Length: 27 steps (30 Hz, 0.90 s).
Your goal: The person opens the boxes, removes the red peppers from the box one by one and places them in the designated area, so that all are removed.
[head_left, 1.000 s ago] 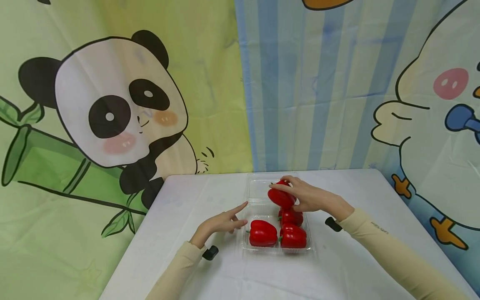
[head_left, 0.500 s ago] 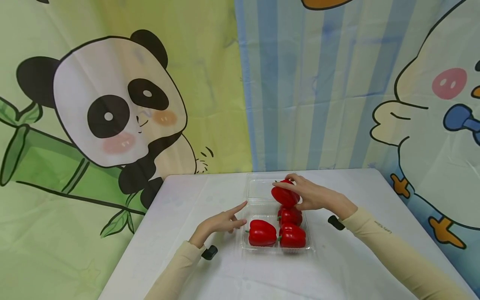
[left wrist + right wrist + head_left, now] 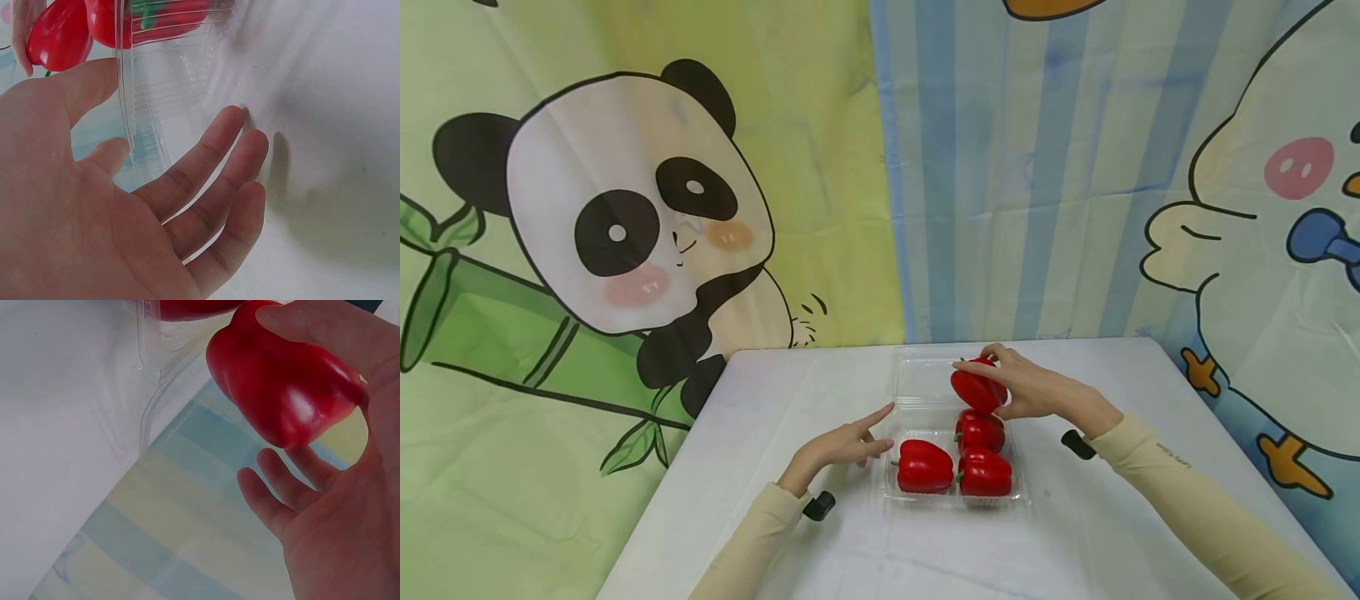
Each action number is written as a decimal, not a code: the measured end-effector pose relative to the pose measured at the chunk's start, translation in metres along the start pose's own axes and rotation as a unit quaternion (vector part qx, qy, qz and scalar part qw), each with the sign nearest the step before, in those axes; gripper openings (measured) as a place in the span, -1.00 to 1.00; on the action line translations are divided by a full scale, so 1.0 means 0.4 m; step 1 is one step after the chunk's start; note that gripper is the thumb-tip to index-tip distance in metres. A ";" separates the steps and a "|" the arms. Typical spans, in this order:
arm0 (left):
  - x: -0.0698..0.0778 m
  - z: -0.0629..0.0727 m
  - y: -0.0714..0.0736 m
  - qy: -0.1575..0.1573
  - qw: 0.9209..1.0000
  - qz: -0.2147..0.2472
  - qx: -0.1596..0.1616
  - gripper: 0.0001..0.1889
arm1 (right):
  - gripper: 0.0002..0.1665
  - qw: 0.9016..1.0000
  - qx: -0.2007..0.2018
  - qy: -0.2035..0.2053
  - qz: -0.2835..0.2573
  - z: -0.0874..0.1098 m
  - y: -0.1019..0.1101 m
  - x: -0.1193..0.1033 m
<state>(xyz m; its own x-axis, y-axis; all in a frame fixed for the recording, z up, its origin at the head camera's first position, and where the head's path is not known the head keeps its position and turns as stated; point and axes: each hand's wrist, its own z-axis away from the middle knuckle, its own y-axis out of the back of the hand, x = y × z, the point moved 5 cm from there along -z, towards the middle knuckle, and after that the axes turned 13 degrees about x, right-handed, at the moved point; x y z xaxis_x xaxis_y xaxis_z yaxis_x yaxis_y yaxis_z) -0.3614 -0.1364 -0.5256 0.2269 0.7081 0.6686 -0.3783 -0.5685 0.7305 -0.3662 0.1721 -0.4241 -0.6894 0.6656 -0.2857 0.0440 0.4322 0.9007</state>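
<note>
My right hand (image 3: 1033, 393) grips a red bell pepper (image 3: 976, 389) above the far right part of a clear plastic container (image 3: 932, 421). In the right wrist view this raised bell pepper (image 3: 284, 387) lies between thumb and fingers. Three more red bell peppers are in the container: one at front left (image 3: 925, 467), one at front right (image 3: 985, 472) and one behind that (image 3: 980, 433). My left hand (image 3: 835, 446) is at the container's left side with its index finger stretched out. In the left wrist view, the thumb and index tips of this hand (image 3: 125, 200) are right at the container's rim (image 3: 124, 94).
The container's clear lid (image 3: 917, 379) lies folded back on the far side. Under everything is a white table (image 3: 1075, 533), whose back edge meets a cartoon-printed curtain (image 3: 835, 167). A dark wrist camera (image 3: 820, 506) sits below the left sleeve.
My right hand and the bell pepper it holds have shifted slightly to the right and a little farther back. My left hand has stayed in place at the container.
</note>
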 end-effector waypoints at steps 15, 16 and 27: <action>0.003 0.003 0.001 -0.010 1.000 0.004 0.000 -0.20 | 0.21 0.999 -0.007 -0.032 -0.004 0.016 -0.001 0.023; 0.002 0.003 0.001 -0.009 1.000 0.004 0.000 -0.20 | 0.21 0.999 -0.009 -0.034 -0.003 0.017 -0.001 0.025; -0.002 -0.001 -0.001 -0.003 1.000 0.006 -0.001 -0.20 | 0.15 0.998 -0.003 -0.055 -0.011 0.029 0.023 0.048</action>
<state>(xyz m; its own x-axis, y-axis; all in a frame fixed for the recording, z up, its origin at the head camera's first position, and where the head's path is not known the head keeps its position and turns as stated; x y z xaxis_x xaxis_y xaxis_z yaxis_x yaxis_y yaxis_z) -0.3618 -0.1365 -0.5264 0.2278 0.6986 0.6783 -0.3824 -0.5765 0.7221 -0.3707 0.1961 -0.4251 -0.6072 0.7188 -0.3387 0.0249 0.4432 0.8961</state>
